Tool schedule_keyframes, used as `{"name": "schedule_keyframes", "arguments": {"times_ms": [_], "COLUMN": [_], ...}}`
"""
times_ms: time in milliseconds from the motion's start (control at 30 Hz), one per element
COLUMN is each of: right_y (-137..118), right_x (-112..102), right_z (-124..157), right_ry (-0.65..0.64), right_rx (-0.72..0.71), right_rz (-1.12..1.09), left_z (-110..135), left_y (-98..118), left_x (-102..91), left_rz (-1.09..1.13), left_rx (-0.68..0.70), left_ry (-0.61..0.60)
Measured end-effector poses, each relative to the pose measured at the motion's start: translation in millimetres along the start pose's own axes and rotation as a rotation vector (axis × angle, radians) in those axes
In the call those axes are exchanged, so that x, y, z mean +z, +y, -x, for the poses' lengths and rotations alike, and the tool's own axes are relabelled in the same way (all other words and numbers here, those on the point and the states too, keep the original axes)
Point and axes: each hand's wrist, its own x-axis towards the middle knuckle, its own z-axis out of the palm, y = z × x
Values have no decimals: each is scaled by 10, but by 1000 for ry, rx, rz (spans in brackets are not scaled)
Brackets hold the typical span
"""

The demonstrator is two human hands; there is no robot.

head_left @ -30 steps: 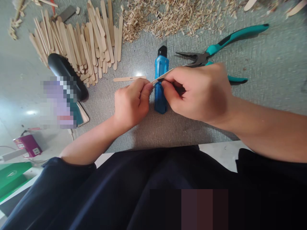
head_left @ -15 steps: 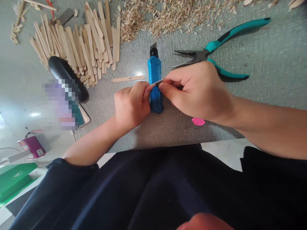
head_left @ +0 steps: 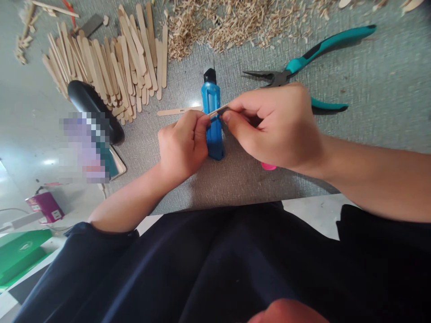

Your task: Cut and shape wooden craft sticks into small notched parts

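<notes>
Both hands are closed on one thin wooden craft stick, which spans the short gap between their fingertips. My left hand pinches its left end and my right hand pinches its right end. A small dark patch shows beside the right fingertips; I cannot tell what it is. Directly under the stick lies a blue utility knife, its black tip pointing away and its blade seen almost edge-on. Another craft stick with a small slot in its middle lies just beyond my left hand.
Needle-nose pliers with teal handles lie open beyond my right hand. A heap of craft sticks is at the back left, near a black case and a phone. Wood chips cover the far side. A pink piece shows below my right hand.
The utility knife has shifted slightly left and rolled, so its blade now shows edge-on. The pink piece has moved a little left. Both hands keep their hold on the stick, its tilt slightly changed.
</notes>
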Motion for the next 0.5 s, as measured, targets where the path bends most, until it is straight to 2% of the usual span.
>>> {"name": "schedule_keyframes", "arguments": {"times_ms": [100, 233, 367, 500], "right_y": [25, 67, 36, -29], "right_x": [1, 20, 19, 10], "right_z": [19, 66, 111, 116], "right_ry": [28, 41, 37, 36], "right_rx": [-143, -224, -232, -170], "right_rz": [301, 482, 527, 400], "left_z": [-5, -11, -3, 8], "left_y": [16, 52, 78, 75], "left_x": [-23, -54, -49, -10], "left_rz": [-1, -11, -12, 42], "left_rx": [-32, -65, -57, 31], "left_ry": [-37, -84, -92, 0]}}
